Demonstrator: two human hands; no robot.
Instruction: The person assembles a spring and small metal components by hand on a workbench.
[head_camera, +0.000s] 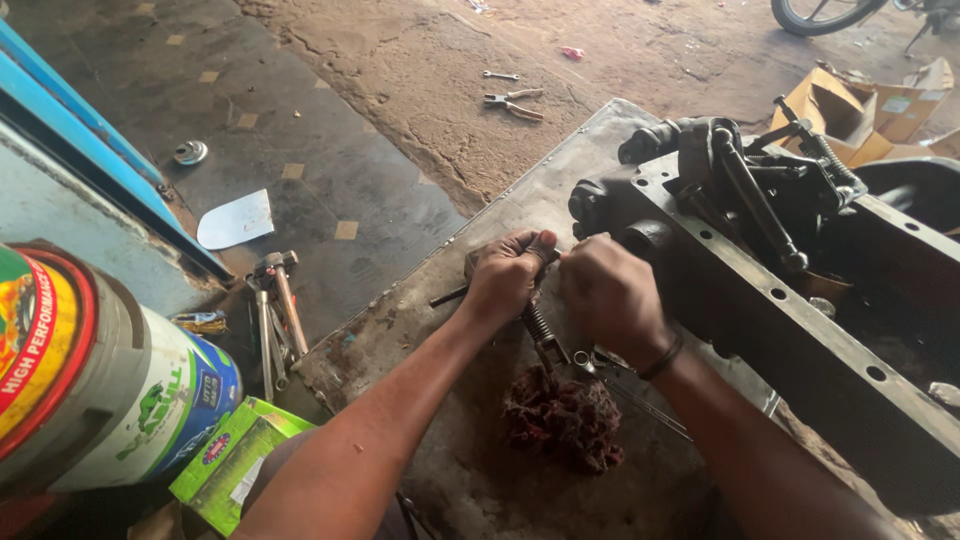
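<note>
Two bare hands work a coiled-spring rod on a greasy steel surface.
Left hand (507, 275) and right hand (607, 295) clench tight around the dark spring rod (541, 335) mid-surface; its upper end is hidden. A frayed red rag (563, 422) lies below, and a cast-iron housing (760, 260) sits at the right edge.

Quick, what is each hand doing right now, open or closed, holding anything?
Left hand: closed around a dark metal rod with a spring.
Right hand: closed in a fist beside the left; what it grips is hidden.

Greasy matt metal housing (800, 300), frayed cloth rag (562, 420), scuffed steel sheet (470, 470).
</note>
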